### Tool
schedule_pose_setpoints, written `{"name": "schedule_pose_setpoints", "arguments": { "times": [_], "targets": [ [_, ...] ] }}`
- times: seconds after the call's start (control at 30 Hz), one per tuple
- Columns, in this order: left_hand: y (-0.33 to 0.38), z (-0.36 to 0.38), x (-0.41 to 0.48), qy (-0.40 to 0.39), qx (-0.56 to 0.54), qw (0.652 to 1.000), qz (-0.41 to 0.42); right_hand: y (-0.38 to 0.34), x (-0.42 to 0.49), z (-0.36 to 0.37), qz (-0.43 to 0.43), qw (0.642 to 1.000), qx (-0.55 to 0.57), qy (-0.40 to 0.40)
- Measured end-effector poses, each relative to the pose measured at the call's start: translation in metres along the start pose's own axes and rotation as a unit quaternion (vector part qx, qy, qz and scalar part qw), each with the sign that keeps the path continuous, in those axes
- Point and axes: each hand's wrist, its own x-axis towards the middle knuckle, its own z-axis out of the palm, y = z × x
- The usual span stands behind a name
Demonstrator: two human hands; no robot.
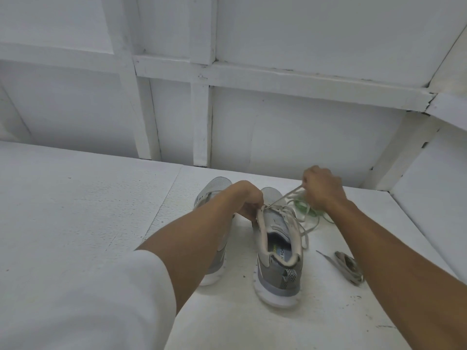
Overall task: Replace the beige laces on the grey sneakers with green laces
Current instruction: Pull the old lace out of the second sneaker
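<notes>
Two grey sneakers stand side by side on the white surface, toes pointing away. My left forearm covers much of the left sneaker [214,188]. My left hand [249,199] grips the upper edge of the right sneaker [276,251] near its top eyelets. My right hand [322,189] pinches the beige lace [285,197], which runs taut from the shoe's eyelets up to my fingers. More of this lace hangs loose down the shoe's right side. The green laces [303,207] lie in a pile just beyond, partly hidden under my right hand.
A bundled beige lace [347,266] lies on the surface to the right of the right sneaker, beside my right forearm. A white panelled wall [278,127] rises right behind the shoes. My white sleeve [88,299] fills the lower left.
</notes>
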Motion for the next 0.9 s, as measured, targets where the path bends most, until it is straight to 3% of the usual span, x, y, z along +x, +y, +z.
{"name": "schedule_pose_setpoints", "arguments": {
  "times": [0.1,0.23,0.47,0.77,0.9],
  "targets": [
    [0.000,0.000,0.000,0.001,0.003,1.000,-0.003,0.008,0.002,-0.001,0.011,0.997,0.044,-0.062],
    [0.001,0.001,0.002,0.002,0.003,1.000,-0.010,-0.010,0.003,0.006,-0.054,0.984,0.136,-0.099],
    [0.000,0.000,0.003,-0.007,0.009,1.000,-0.005,-0.035,-0.004,0.010,-0.081,0.974,0.151,-0.149],
    [0.000,-0.001,0.006,-0.001,0.008,1.000,-0.006,-0.035,-0.009,0.009,-0.101,0.973,0.152,-0.144],
    [-0.001,-0.001,0.009,-0.006,0.007,1.000,-0.006,-0.025,-0.009,0.007,-0.069,0.979,0.145,-0.123]
  ]
}}
